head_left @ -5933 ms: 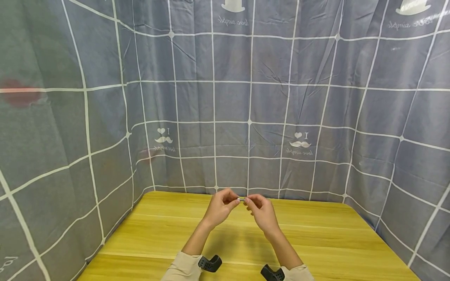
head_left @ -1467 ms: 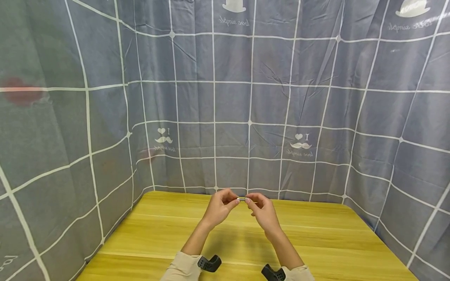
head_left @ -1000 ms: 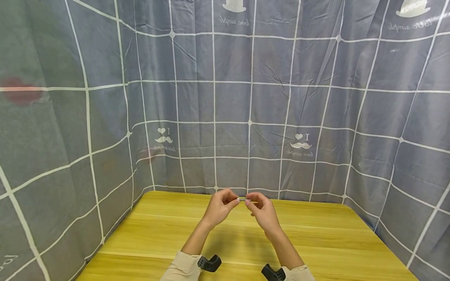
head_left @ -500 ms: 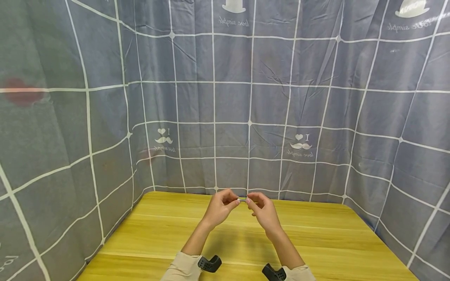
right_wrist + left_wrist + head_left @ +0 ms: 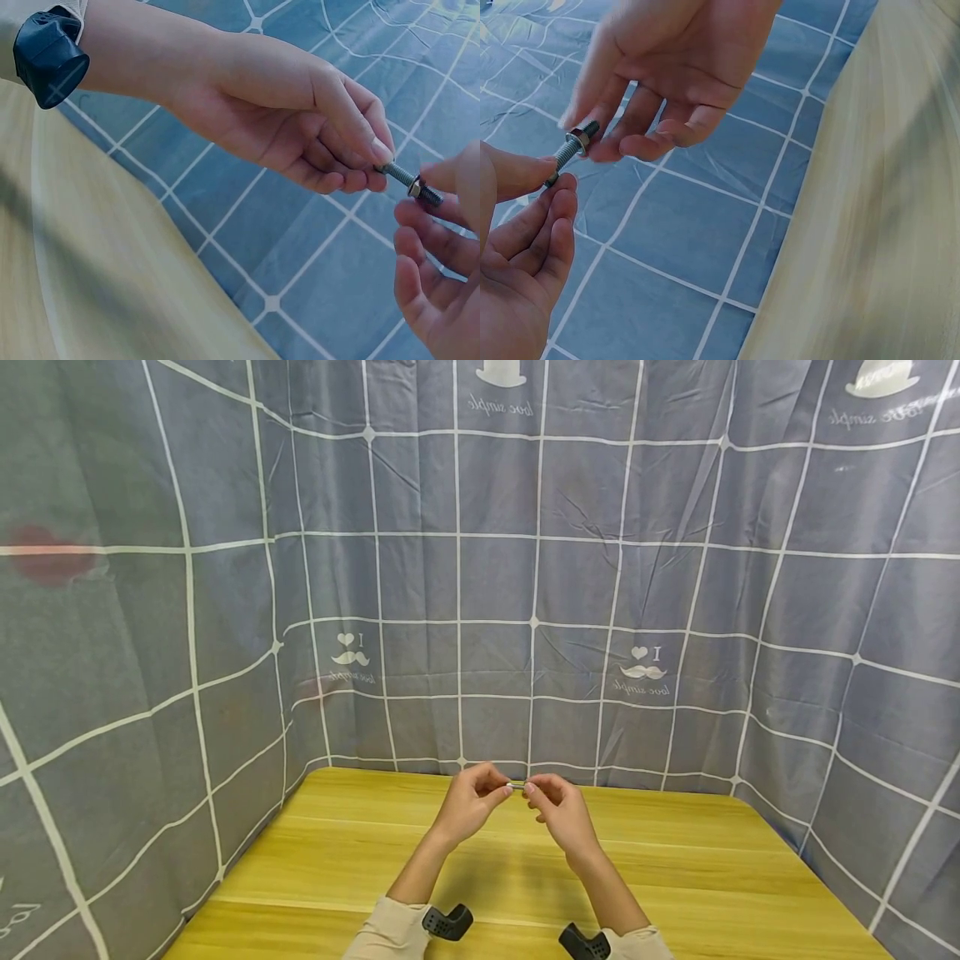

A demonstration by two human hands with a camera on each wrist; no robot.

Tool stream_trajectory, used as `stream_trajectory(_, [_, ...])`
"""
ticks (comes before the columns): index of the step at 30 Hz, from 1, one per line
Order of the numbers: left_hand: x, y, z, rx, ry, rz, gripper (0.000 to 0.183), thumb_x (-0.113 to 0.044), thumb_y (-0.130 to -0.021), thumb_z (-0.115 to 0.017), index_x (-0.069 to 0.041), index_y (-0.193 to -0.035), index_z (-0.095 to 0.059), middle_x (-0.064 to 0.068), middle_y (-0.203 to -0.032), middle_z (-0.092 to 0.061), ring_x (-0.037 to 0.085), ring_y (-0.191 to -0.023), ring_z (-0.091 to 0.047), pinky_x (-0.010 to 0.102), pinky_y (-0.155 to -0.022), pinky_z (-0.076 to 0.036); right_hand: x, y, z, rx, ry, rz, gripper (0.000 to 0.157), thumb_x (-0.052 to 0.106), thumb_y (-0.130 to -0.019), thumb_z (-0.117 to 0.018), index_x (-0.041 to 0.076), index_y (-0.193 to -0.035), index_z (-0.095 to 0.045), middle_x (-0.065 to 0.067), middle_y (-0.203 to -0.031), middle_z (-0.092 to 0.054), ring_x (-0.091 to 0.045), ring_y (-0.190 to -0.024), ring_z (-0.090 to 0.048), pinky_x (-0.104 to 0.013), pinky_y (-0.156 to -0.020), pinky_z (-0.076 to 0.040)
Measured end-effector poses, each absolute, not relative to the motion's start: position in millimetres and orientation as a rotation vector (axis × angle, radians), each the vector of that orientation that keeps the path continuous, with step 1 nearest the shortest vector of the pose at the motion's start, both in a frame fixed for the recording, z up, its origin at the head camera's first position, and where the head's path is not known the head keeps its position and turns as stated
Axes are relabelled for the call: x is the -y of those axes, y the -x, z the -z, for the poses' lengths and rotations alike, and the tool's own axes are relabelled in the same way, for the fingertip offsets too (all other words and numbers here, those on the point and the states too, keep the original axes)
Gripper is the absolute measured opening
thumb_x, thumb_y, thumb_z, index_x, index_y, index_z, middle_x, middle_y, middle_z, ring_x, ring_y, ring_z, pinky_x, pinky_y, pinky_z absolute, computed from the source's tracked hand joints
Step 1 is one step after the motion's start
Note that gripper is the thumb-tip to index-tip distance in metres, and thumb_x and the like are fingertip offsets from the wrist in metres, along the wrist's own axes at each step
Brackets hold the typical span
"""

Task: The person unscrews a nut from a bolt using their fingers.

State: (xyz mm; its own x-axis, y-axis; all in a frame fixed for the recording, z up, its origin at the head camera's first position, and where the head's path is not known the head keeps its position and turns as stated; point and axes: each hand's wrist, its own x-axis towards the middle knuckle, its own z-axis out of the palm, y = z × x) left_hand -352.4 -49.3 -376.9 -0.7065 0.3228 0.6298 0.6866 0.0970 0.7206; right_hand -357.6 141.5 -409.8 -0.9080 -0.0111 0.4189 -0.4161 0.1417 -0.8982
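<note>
A small metal bolt (image 5: pixel 398 174) with a nut (image 5: pixel 415 187) on its thread is held between both hands, above the table in the head view. My left hand (image 5: pixel 465 808) pinches the head end between thumb and fingertips, hiding most of the head. My right hand (image 5: pixel 561 817) has its thumb and index finger about the nut, near the thread's free end. In the left wrist view the bolt shank (image 5: pixel 566 155) shows between the hands, and the dark thread tip pokes out past the nut. The other right fingers are loosely bent.
Beneath the hands lies a yellow wood-grain table (image 5: pixel 360 860). Grey curtains (image 5: pixel 495 568) with white grid lines surround its back and sides. Each wrist wears a black strap-on device, such as the left wrist's device (image 5: pixel 447 923).
The left hand stays in place with the bolt. The right thumb and fingertips shift slightly about the nut, parting around one second ago and now closer together. A little more bolt shows than 5.9 seconds ago.
</note>
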Motion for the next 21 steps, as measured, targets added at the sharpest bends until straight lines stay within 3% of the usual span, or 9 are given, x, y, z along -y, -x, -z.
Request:
stream_trajectory(3, [49.4,352.1,376.8,2.07,0.998,1.655,0.009,0.002,-0.097,-0.068,0.011,-0.097,-0.066,0.024,-0.092,-0.071,0.043,-0.082,-0.067,0.025,-0.072,-0.051,-142.4,357.6,411.0,2.117,-0.441,-1.804,0.019,0.012,-0.101,-0.069,-0.003,-0.113,-0.068,-0.011,-0.1,-0.069,-0.02,-0.088,-0.062,-0.032,-0.071,-0.052])
stream_trajectory(7, [49.6,352.3,376.1,2.072,0.997,1.651,0.011,0.001,-0.098,-0.068,0.012,-0.097,-0.066,0.023,-0.091,-0.071,0.041,-0.081,-0.066,0.025,-0.071,-0.051,-141.9,358.1,410.5,2.098,-0.459,-1.812,0.018,0.004,-0.099,-0.069,-0.003,-0.116,-0.066,-0.019,-0.111,-0.067,-0.021,-0.09,-0.064,-0.031,-0.07,-0.051])
stream_trajectory(12, [49.8,352.4,375.3,2.067,1.002,1.655,0.009,0.003,-0.097,-0.068,0.012,-0.096,-0.066,0.026,-0.092,-0.071,0.04,-0.08,-0.067,0.025,-0.071,-0.051,-141.1,358.5,410.1,2.106,-0.425,-1.814,0.018,0.011,-0.102,-0.068,-0.001,-0.115,-0.068,-0.017,-0.106,-0.069,-0.021,-0.089,-0.062,-0.031,-0.07,-0.052])
stream_trajectory(21, [50.3,352.2,375.0,2.078,0.996,1.642,0.008,0.004,-0.097,-0.067,0.012,-0.096,-0.066,0.027,-0.093,-0.07,0.028,-0.079,-0.066,0.025,-0.072,-0.051,-140.9,359.1,410.7,2.101,-0.433,-1.812,0.017,0.006,-0.1,-0.069,0.001,-0.116,-0.067,-0.014,-0.107,-0.068,-0.022,-0.09,-0.063,-0.032,-0.071,-0.052])
